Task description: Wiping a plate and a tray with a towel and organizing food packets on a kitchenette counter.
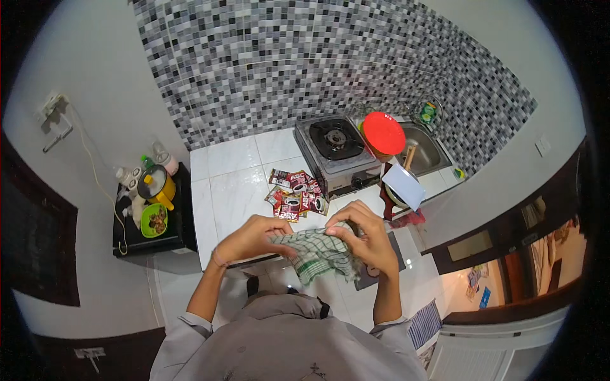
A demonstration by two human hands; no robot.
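Observation:
Between my two hands, in front of the counter's near edge, hangs a green-and-white checked cloth (314, 254). My left hand (257, 240) pinches its left upper corner, the fingers closed. At the other upper end my right hand (363, 236) grips it between thumb and fingers. The cloth droops in folds below both hands. Just beyond it, several red and brown sachets (297, 195) lie in a loose pile on the white tiled counter (232, 190).
Right of the sachets stands a single-burner gas stove (337, 149). Past it are a red plate (383, 133), a sink (426, 149) and a white board-like thing (404, 187) over a pot. On the left, a black cabinet (184, 216) bears a yellow pot (159, 185) and a green bowl (154, 221).

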